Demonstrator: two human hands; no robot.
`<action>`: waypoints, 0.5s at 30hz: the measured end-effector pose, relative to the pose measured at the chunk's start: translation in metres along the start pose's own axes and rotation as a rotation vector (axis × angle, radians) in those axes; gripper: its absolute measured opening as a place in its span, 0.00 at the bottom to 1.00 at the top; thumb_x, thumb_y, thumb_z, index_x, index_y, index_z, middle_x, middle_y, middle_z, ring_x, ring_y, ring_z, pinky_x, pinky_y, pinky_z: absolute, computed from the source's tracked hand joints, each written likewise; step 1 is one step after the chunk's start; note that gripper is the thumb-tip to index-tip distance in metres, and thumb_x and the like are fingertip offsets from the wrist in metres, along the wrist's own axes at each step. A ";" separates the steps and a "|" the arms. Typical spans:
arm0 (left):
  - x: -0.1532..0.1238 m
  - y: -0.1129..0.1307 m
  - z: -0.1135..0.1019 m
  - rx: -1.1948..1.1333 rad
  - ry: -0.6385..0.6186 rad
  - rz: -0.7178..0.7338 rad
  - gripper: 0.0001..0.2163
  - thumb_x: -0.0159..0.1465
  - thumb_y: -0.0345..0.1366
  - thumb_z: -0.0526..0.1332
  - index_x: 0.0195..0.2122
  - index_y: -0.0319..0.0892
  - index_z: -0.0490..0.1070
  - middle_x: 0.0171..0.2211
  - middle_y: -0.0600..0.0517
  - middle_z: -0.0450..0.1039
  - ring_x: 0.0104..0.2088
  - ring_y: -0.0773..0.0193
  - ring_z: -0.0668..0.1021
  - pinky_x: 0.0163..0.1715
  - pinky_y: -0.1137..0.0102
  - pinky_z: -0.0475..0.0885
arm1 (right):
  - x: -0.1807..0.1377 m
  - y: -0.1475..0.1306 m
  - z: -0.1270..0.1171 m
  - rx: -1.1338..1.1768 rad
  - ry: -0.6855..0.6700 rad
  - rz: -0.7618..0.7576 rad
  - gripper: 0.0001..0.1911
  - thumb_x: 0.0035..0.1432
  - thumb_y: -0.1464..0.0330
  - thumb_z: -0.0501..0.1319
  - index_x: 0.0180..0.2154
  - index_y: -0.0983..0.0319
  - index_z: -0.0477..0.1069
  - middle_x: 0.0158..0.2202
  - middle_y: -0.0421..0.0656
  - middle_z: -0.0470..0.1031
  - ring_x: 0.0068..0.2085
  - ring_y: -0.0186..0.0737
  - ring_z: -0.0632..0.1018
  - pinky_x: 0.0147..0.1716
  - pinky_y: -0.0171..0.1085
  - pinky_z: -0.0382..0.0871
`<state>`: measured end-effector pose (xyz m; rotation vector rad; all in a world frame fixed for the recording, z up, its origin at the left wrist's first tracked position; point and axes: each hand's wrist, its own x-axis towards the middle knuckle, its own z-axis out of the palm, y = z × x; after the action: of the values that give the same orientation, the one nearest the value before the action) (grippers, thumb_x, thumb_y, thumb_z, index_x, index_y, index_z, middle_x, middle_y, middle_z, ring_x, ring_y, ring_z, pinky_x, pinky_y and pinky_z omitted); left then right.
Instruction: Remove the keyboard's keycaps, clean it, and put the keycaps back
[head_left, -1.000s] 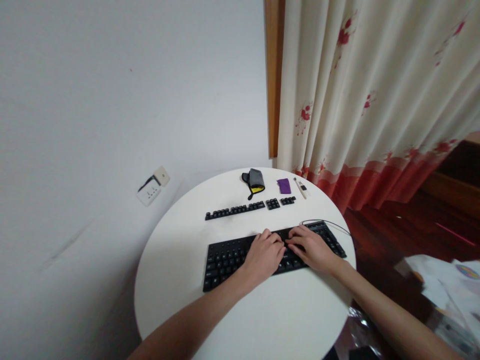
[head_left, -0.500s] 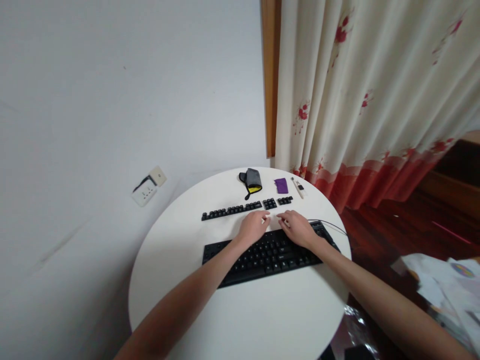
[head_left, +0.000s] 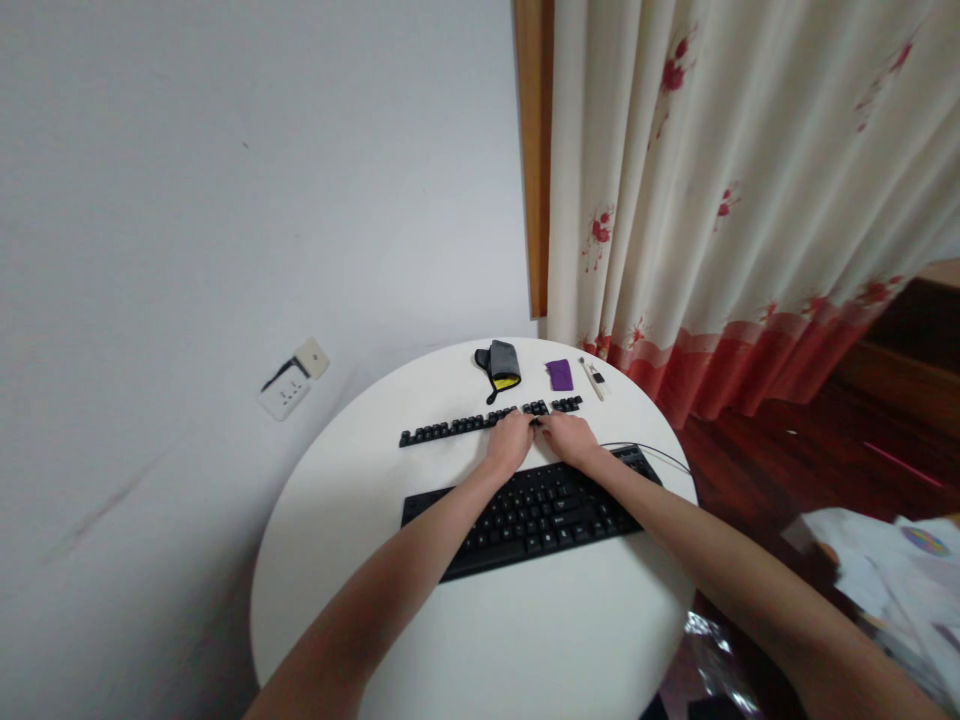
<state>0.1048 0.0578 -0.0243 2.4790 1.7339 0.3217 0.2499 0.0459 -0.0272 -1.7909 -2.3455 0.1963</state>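
Note:
A black keyboard (head_left: pixel 525 512) lies across the middle of a round white table (head_left: pixel 480 640). Beyond it a row of loose black keycaps (head_left: pixel 442 430) runs left to right, with two smaller groups (head_left: pixel 567 404) at its right end. My left hand (head_left: pixel 510 442) and my right hand (head_left: pixel 570 437) are side by side past the keyboard's far edge. Their fingertips meet at the keycap row, fingers curled down onto the caps. What they pinch is too small to make out.
At the table's far edge lie a grey and yellow cloth pouch (head_left: pixel 499 365), a purple cloth (head_left: pixel 559 374) and a small white tool (head_left: pixel 592 378). A thin cable (head_left: pixel 660 453) leaves the keyboard's right end. A flowered curtain (head_left: pixel 735 200) hangs to the right. A wall socket (head_left: pixel 289 378) is on the left.
Both hands left the keyboard's keys and reached forward to the row of loose keycaps. The view shifted slightly with the head.

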 end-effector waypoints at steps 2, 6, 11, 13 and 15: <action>-0.002 0.001 -0.001 0.003 -0.002 0.006 0.13 0.67 0.31 0.53 0.46 0.41 0.76 0.46 0.43 0.73 0.46 0.57 0.77 0.48 0.67 0.69 | -0.003 0.002 -0.002 0.009 0.011 -0.020 0.15 0.66 0.71 0.51 0.46 0.61 0.74 0.47 0.51 0.75 0.45 0.44 0.77 0.43 0.36 0.66; -0.008 0.003 -0.004 0.002 -0.001 0.020 0.12 0.67 0.31 0.53 0.40 0.38 0.78 0.45 0.42 0.74 0.48 0.57 0.76 0.49 0.67 0.68 | -0.009 0.007 -0.004 0.051 0.026 -0.084 0.13 0.64 0.73 0.53 0.38 0.62 0.77 0.46 0.49 0.75 0.47 0.42 0.76 0.44 0.33 0.64; -0.015 0.007 -0.010 -0.017 -0.011 0.025 0.11 0.66 0.33 0.56 0.37 0.42 0.80 0.38 0.44 0.78 0.44 0.56 0.78 0.45 0.67 0.69 | -0.013 0.017 -0.008 0.139 0.055 -0.133 0.07 0.60 0.72 0.59 0.37 0.61 0.77 0.40 0.45 0.78 0.44 0.41 0.76 0.43 0.33 0.64; -0.021 0.013 -0.013 -0.044 0.011 0.037 0.10 0.66 0.36 0.58 0.39 0.45 0.80 0.38 0.46 0.79 0.44 0.57 0.78 0.44 0.67 0.69 | -0.019 0.026 -0.011 0.174 0.084 -0.139 0.07 0.61 0.70 0.60 0.39 0.61 0.77 0.39 0.44 0.78 0.41 0.39 0.76 0.42 0.33 0.65; -0.030 0.023 -0.014 -0.106 0.048 0.061 0.09 0.65 0.38 0.60 0.40 0.48 0.80 0.38 0.49 0.80 0.43 0.58 0.78 0.45 0.67 0.69 | -0.032 0.038 -0.015 0.258 0.134 -0.149 0.08 0.61 0.69 0.60 0.40 0.62 0.76 0.39 0.43 0.78 0.38 0.37 0.76 0.41 0.33 0.66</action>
<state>0.1127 0.0212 -0.0097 2.4713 1.6154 0.4697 0.2968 0.0253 -0.0231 -1.4585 -2.2314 0.3296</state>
